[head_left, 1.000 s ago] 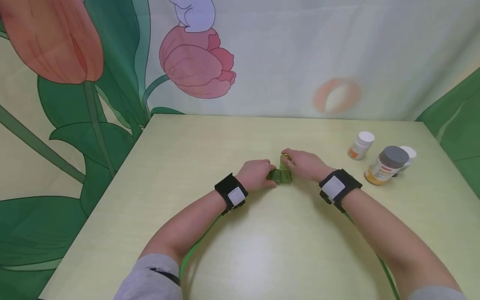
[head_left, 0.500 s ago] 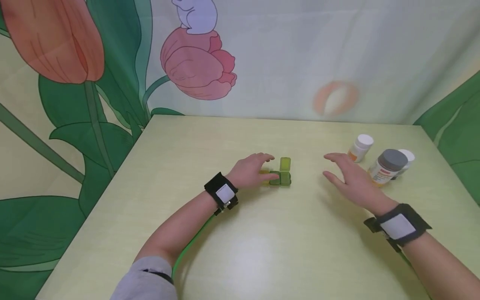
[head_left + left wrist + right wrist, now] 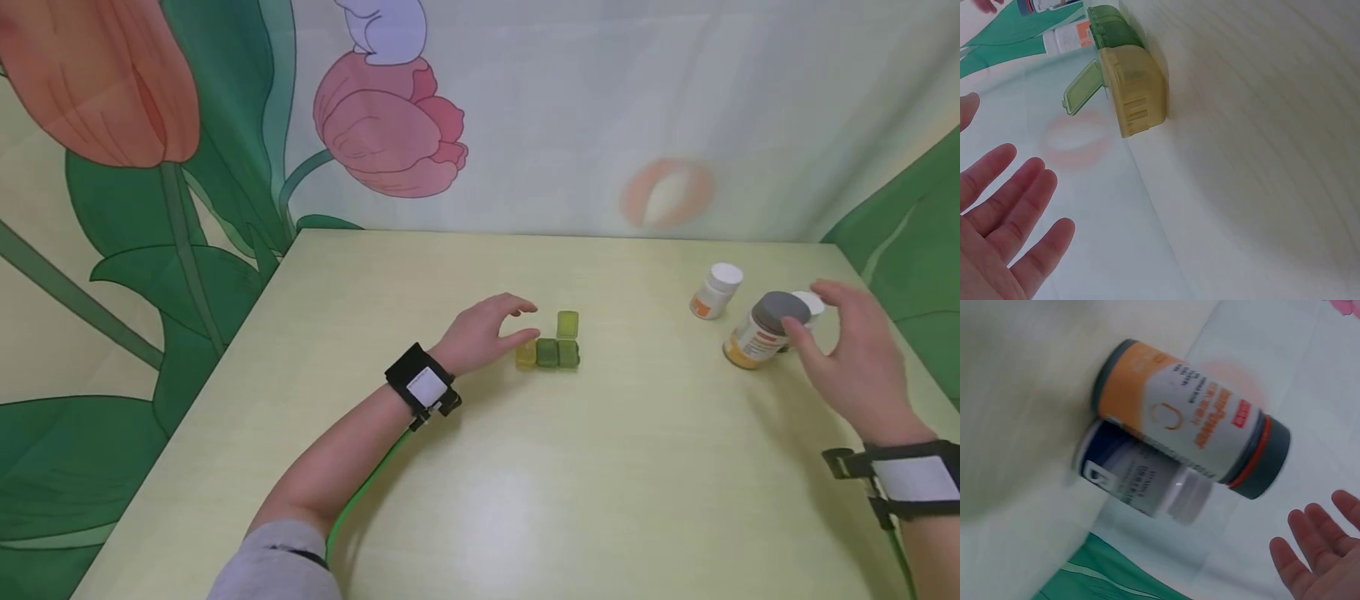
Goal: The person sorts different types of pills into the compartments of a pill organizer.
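Observation:
A small pill organizer with a yellow compartment and green ones sits mid-table. Its rightmost lid stands open; in the left wrist view the yellow end is nearest. My left hand hovers just left of it, fingers apart, holding nothing. At the right, my right hand is spread beside a grey-capped supplement bottle with a white and orange label. Close behind that stands a white-capped bottle with a dark blue band, mostly hidden in the head view. No contact shows in the right wrist view.
A smaller white bottle with an orange label stands farther back, left of the other two. The pale table ends at a flower-printed curtain. Green cables trail from both wrist straps.
My right hand has left the pill organizer's raised lid and moved right to the bottles, fingers spread. My left hand has released the organizer and drawn slightly left.

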### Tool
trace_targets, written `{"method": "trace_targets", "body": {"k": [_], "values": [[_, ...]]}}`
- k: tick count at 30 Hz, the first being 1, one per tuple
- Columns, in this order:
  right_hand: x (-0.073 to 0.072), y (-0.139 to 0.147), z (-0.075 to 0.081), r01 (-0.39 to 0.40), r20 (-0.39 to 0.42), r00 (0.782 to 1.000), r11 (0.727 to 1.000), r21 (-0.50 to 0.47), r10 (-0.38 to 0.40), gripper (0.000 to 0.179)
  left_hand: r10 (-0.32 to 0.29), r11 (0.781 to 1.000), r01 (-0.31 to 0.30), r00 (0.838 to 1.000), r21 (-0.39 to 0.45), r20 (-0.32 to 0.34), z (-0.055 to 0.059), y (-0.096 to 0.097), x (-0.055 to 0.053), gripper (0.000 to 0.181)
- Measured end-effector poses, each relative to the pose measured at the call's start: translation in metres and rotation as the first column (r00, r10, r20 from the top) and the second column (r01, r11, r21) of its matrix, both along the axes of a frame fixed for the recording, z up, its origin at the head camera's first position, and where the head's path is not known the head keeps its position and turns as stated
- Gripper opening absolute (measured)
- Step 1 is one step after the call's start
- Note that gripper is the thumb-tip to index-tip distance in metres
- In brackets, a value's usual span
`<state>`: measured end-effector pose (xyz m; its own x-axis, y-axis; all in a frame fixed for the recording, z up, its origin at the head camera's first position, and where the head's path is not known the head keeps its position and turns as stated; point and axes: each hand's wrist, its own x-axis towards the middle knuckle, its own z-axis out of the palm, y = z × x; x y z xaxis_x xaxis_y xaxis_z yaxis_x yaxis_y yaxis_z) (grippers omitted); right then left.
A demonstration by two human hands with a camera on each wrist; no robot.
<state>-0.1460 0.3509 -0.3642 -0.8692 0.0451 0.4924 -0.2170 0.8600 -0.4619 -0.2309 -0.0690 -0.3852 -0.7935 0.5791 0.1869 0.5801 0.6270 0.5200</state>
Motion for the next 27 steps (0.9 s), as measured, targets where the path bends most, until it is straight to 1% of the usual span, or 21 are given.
{"method": "trace_targets", "body": {"k": [3,7,10,13,16,18,22,27], "values": [[-0.003,0.004,-0.005,0.040,0.100,0.994,0.998,-0.040,-0.036,0.059,-0.004,1.000,0.004,1.000,0.007,0.002,-0.002,-0.001,0.000,0.042],[-0.009,0.006,-0.015,0.084,0.238,0.969,0.993,-0.083,-0.062,0.072,-0.013,1.000,0.013,1.000,0.017,-0.001,-0.005,-0.001,0.001,0.041],[-0.013,0.004,-0.017,0.104,0.308,0.949,0.988,-0.113,-0.065,0.080,-0.012,1.000,0.012,1.000,0.023,-0.006,-0.006,-0.002,0.002,0.040],[-0.016,0.001,-0.017,0.124,0.354,0.932,0.984,-0.131,-0.071,0.085,-0.009,1.000,0.009,1.000,0.024,-0.007,-0.007,-0.002,0.002,0.040],[-0.019,0.000,-0.017,0.145,0.382,0.920,0.981,-0.129,-0.086,0.087,-0.005,1.000,0.005,1.000,0.024,0.005,-0.007,-0.002,0.003,0.040],[-0.021,-0.001,-0.017,0.154,0.386,0.918,0.980,-0.123,-0.095,0.086,-0.002,1.000,0.001,1.000,0.023,0.011,-0.007,-0.002,0.003,0.040],[-0.023,-0.001,-0.018,0.155,0.380,0.920,0.981,-0.118,-0.099,0.084,0.002,1.000,-0.002,1.000,0.027,0.014,-0.008,-0.002,0.003,0.040],[-0.023,-0.003,-0.016,0.121,0.366,0.928,0.987,-0.110,-0.073,0.084,0.003,1.000,-0.003,1.000,0.030,0.011,-0.007,-0.003,0.003,0.039]]}}
